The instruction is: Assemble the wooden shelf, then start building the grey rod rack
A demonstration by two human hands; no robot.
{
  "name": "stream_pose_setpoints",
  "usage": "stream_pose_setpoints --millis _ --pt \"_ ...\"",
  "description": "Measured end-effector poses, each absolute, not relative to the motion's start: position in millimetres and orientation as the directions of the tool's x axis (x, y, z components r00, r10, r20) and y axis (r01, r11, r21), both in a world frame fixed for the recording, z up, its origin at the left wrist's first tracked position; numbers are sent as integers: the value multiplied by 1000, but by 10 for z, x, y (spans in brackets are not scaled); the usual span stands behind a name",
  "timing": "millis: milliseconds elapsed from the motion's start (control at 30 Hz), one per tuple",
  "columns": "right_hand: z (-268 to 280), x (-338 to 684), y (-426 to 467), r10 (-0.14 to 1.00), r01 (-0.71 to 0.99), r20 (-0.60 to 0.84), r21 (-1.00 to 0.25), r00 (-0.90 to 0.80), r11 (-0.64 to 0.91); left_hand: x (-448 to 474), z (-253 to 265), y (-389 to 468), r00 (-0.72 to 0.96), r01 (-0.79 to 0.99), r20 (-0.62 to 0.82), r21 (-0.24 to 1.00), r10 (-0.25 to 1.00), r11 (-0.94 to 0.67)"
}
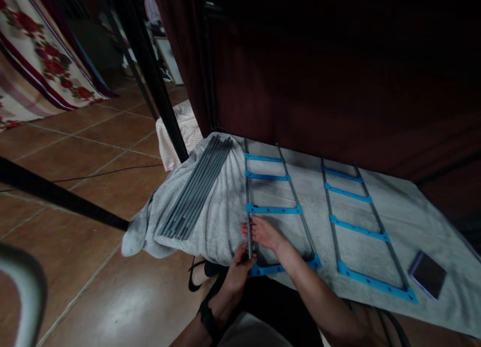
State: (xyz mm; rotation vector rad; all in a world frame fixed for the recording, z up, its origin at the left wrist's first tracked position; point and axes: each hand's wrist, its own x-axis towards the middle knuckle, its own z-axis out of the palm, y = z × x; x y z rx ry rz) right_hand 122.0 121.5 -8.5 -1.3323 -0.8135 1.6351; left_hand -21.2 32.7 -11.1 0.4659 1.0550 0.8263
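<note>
In the head view, a ladder-shaped frame of grey tubes and blue crossbars (273, 210) lies on the grey blanket in front of me. My left hand (240, 267) is closed at the near end of its left grey tube (249, 237), by the corner of the nearest blue crossbar (268, 270). Farther up the same tube is my right hand (263, 233), its fingers stretched out behind the tube and its thumb apart. To the right lies a second such frame (358, 229), untouched. A bundle of loose grey tubes (197, 187) rests on the left.
A dark phone-like device (428, 275) lies at the right on the blanket (300, 187). Black metal posts (150, 66) stand at the left, and a dark red curtain (319, 96) hangs behind. A pale curved bar (28, 282) is at lower left, above the tiled floor (93, 197).
</note>
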Motion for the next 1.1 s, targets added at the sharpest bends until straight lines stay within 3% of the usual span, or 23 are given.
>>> stream_pose_setpoints --millis 100,233,367,700,1100 --pt "-20 992 1515 834 -540 -537 -667 -131 -514 -158 -109 225 245 -415 -555 681 795 604" --pt "83 765 1637 877 -625 -481 -686 3 -373 -104 -46 112 333 -453 -526 639 782 622" --pt "307 687 1550 904 -617 -407 -747 128 -249 -100 68 99 335 -488 -477 650 813 583" --pt "984 726 1351 959 -632 -199 -775 202 -28 -370 268 233 291 -357 -270 859 918 366" --pt "1206 731 1199 930 -585 -162 -808 329 66 -432 529 265 386 -356 -228 857 894 373"
